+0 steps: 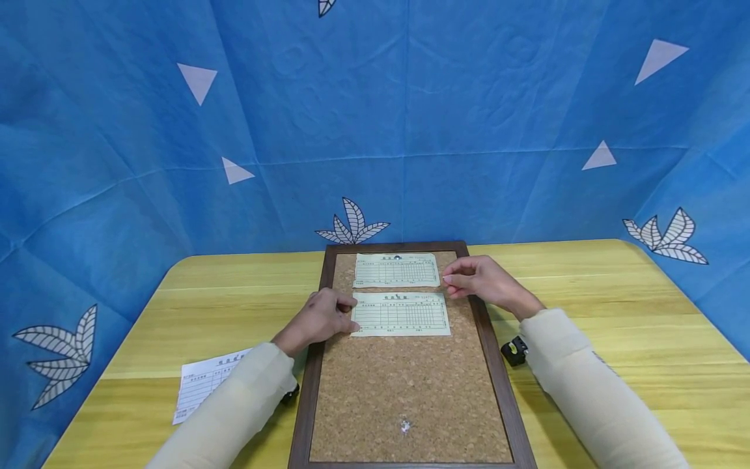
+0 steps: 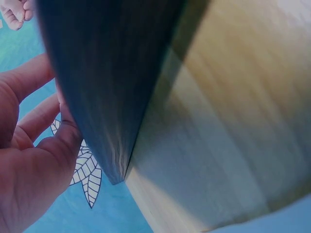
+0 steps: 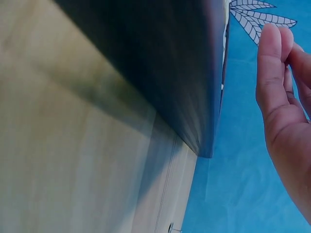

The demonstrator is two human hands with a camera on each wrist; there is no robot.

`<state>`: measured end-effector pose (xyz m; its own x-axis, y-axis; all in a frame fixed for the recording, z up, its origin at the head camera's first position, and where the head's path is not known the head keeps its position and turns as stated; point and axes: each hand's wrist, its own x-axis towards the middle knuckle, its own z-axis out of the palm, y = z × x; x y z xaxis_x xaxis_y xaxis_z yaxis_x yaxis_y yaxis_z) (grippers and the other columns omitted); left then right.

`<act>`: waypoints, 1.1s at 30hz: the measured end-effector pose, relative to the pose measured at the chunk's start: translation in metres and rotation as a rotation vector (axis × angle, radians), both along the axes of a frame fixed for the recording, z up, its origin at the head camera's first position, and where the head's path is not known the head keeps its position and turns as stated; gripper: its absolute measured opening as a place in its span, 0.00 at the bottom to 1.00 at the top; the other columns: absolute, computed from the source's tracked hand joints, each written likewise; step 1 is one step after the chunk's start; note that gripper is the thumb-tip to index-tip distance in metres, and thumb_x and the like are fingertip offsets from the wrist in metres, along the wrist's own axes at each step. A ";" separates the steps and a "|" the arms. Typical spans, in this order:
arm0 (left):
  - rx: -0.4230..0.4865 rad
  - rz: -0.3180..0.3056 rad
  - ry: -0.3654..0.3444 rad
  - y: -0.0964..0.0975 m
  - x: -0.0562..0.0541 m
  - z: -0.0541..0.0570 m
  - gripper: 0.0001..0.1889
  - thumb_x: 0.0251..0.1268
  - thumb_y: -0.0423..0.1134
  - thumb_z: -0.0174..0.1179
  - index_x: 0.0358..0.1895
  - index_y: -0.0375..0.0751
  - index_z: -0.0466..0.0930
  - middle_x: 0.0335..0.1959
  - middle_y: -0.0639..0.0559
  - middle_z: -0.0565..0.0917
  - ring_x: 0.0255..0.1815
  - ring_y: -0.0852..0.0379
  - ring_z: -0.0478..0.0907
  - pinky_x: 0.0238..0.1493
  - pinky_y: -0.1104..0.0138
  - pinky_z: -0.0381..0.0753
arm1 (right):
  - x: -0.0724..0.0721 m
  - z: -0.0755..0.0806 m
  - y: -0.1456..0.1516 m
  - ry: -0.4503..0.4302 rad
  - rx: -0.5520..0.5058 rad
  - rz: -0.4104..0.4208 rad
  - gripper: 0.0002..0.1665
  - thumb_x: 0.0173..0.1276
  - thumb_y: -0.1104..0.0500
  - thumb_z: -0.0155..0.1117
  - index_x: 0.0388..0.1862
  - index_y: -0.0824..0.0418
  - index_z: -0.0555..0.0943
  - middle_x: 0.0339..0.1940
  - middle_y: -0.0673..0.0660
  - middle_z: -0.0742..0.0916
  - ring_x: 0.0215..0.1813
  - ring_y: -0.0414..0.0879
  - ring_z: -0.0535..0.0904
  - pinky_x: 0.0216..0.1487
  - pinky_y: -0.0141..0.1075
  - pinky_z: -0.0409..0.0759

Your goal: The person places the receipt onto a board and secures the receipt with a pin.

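On the framed cork board (image 1: 410, 378) lie two pale green printed slips, one above the other. The upper slip (image 1: 395, 270) has a small pin at its top middle, and so does the lower slip (image 1: 401, 314). My left hand (image 1: 324, 314) rests at the lower slip's left edge, finger near its top corner and thumb at its bottom corner. Beside the upper slip's right edge, my right hand (image 1: 480, 281) pinches a small whitish pin-like thing at its fingertips. The right wrist view shows those fingers (image 3: 274, 68) drawn together; the thing itself is hidden there.
A little cluster of shiny pins (image 1: 405, 426) sits low on the cork. Left of the board, a white printed slip (image 1: 205, 381) lies on the wooden table (image 1: 586, 273), partly under my left sleeve. A small black object (image 1: 514, 350) is right of the frame. Blue cloth (image 1: 375, 117) hangs behind.
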<state>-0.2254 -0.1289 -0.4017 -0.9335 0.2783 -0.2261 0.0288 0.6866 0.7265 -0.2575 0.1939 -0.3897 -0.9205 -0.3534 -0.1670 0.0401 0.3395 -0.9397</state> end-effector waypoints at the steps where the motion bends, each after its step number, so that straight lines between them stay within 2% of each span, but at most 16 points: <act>1: 0.000 0.000 0.001 0.000 0.000 0.000 0.26 0.57 0.29 0.72 0.61 0.34 0.80 0.44 0.49 0.80 0.41 0.53 0.70 0.38 0.64 0.71 | 0.000 0.000 -0.001 0.003 0.006 -0.001 0.14 0.76 0.68 0.55 0.54 0.79 0.76 0.44 0.69 0.84 0.38 0.44 0.84 0.46 0.40 0.84; 7: 0.001 0.003 -0.007 0.000 0.000 0.000 0.26 0.58 0.30 0.72 0.62 0.34 0.80 0.45 0.49 0.80 0.41 0.53 0.70 0.38 0.64 0.71 | -0.001 0.001 -0.002 0.014 0.035 0.000 0.14 0.77 0.67 0.56 0.54 0.77 0.77 0.45 0.69 0.85 0.37 0.45 0.84 0.45 0.41 0.84; 16: 0.001 0.009 -0.013 0.000 0.000 0.000 0.26 0.57 0.30 0.72 0.62 0.34 0.80 0.42 0.49 0.79 0.40 0.53 0.70 0.37 0.63 0.70 | -0.001 0.005 -0.002 0.026 0.024 0.013 0.15 0.76 0.67 0.57 0.54 0.79 0.77 0.45 0.72 0.84 0.36 0.47 0.85 0.45 0.43 0.84; 22: -0.008 0.013 -0.014 0.000 0.000 0.000 0.26 0.57 0.30 0.72 0.62 0.34 0.80 0.41 0.49 0.79 0.40 0.53 0.70 0.37 0.63 0.70 | -0.002 0.009 -0.005 0.040 0.038 0.028 0.15 0.76 0.66 0.58 0.53 0.78 0.77 0.43 0.70 0.84 0.37 0.48 0.84 0.46 0.44 0.84; 33: 0.000 0.017 -0.021 0.000 0.000 0.001 0.27 0.57 0.29 0.72 0.62 0.34 0.80 0.43 0.49 0.79 0.40 0.53 0.70 0.37 0.64 0.71 | -0.005 0.013 -0.017 0.014 0.012 0.056 0.16 0.75 0.67 0.58 0.55 0.78 0.77 0.42 0.71 0.84 0.36 0.46 0.84 0.46 0.46 0.84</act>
<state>-0.2253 -0.1284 -0.4007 -0.9332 0.2627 -0.2454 0.0023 0.6869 0.7268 -0.2622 0.1770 -0.3762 -0.9015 -0.4027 -0.1582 0.0072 0.3517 -0.9361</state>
